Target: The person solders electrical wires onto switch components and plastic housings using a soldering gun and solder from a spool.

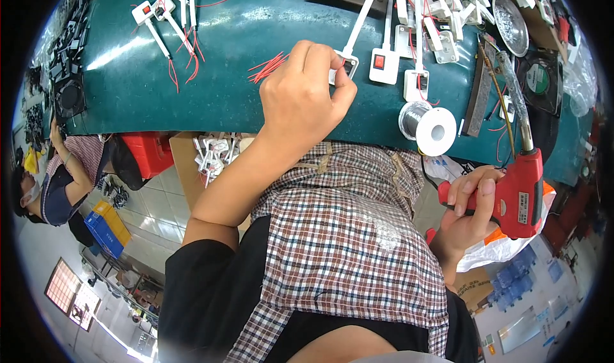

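Clock: read on the whole view, 12 at the top edge.
Table (217,101): dark green, glossy, spanning roughly 10 to 2 o'clock.
Apron (358,241): checked, worn by the person, filling the centre down to 6 o'clock.
Soldering gun (521,200): red body at 3 o'clock, metal barrel pointing up towards 2; held clear in front of the table's near edge.
Co-worker (61,187): 9 o'clock, partly in view, in a dark top, beside the table.
Pile (444,17): white plastic parts, some with red wires, 1 o'clock.
Left hand (307,85): 12 o'clock, over the table; thumb and forefinger drawn nearly together at a white switch housing, a bit of red wire showing at the tips. Cannot tell whether wire or housing is gripped.
Right hand (473,197): 3 o'clock; fingers curled round the handle of the soldering gun.
Metal bar (476,97): dark, lying at 2 o'clock.
Solder spool (438,131): between 2 and 3 o'clock, near the table edge.
White switch housing (351,67): between 12 and 1 o'clock, under the left fingertips, its stem running up towards 1.
Second housing (384,67): red rocker, just right of the first, 1 o'clock.
Loose wires (263,67): red, small bundle left of the left hand, between 11 and 12.
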Demonstrator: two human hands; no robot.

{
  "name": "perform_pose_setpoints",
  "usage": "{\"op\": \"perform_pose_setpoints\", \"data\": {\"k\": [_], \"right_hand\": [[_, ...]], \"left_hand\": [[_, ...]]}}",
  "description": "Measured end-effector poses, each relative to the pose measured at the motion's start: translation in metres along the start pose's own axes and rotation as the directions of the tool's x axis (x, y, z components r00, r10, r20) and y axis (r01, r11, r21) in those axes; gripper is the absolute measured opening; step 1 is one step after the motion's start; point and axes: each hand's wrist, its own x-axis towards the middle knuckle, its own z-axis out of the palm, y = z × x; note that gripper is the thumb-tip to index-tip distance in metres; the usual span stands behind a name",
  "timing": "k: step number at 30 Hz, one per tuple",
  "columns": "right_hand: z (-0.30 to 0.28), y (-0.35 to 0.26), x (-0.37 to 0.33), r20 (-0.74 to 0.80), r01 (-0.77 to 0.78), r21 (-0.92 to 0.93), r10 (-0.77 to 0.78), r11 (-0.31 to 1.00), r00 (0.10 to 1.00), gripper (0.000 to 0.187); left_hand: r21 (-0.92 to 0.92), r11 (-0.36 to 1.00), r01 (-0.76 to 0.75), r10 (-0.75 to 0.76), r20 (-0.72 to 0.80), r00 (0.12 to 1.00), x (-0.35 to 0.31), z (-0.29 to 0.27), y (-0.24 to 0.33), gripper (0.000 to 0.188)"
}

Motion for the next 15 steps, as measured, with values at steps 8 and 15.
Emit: {"op": "perform_pose_setpoints", "data": {"k": [8, 15], "right_hand": [[0.004, 0.003, -0.007, 0.018, -0.055, 0.006, 0.055, 0.998, 0.998, 0.013], [0.007, 0.004, -0.011, 0.044, -0.122, -0.036, 0.124, 0.992, 0.991, 0.013]], "left_hand": [[-0.696, 0.677, 0.240, -0.188, 0.151, 0.970, 0.002, 0.022, -0.008, 0.011], [-0.748, 0.487, 0.451, -0.287, 0.351, 0.891, 0.004, 0.020, -0.010, 0.011]]}}
